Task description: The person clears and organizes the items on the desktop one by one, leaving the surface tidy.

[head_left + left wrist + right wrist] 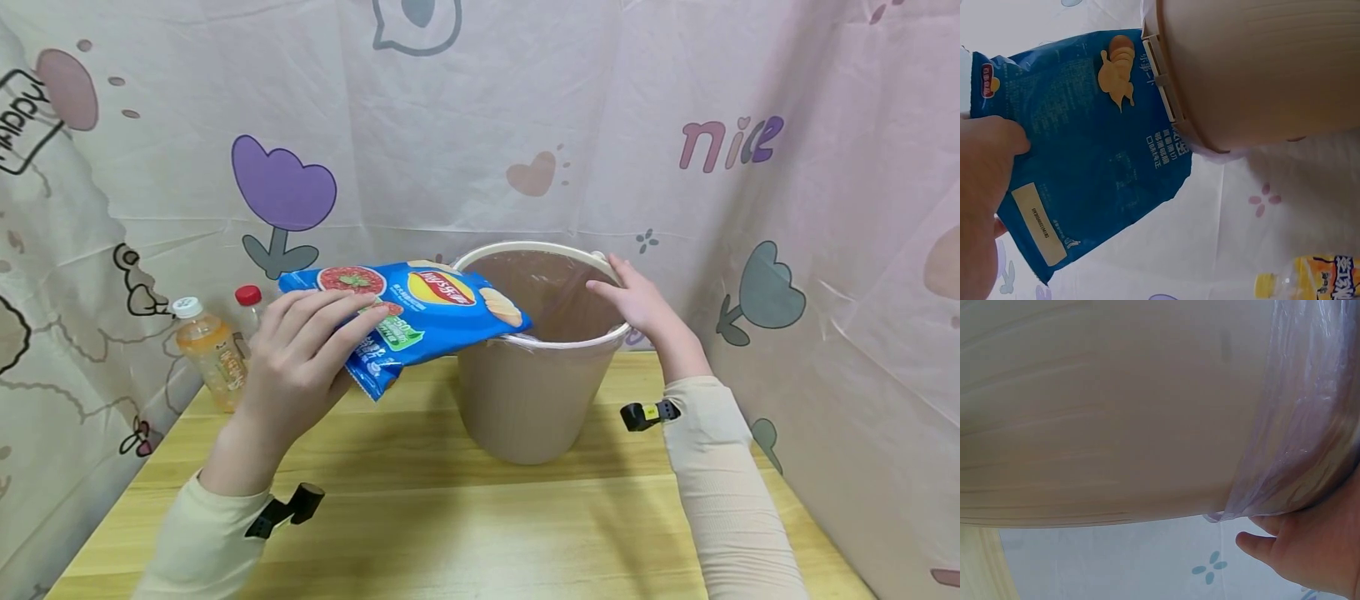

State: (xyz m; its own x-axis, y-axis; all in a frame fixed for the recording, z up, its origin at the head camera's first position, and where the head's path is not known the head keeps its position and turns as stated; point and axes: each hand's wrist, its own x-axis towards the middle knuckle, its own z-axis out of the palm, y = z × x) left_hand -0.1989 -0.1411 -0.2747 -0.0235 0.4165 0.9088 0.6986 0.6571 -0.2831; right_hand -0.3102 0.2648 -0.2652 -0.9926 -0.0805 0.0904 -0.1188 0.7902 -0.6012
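My left hand [300, 358] holds a blue bag of potato chips [427, 292], fingers across its printed front and thumb on its back in the left wrist view. One end of the chip bag [1097, 150] reaches over the near-left rim of a beige trash bin [528, 408]. A clear plastic liner [1291, 419] folds over that rim. At the bin's right rim, my right hand [641, 300] grips the edge, its thumb stretched toward the inside. Part of its fingers is hidden behind the rim in the right wrist view.
On the left of the wooden table [480, 533] stand a white-capped bottle of orange drink [213, 354] and a red-capped bottle [249, 300], partly hidden by my left hand. A yellow-capped tea bottle [1322, 278] shows in the left wrist view. A patterned curtain [450, 133] surrounds the table.
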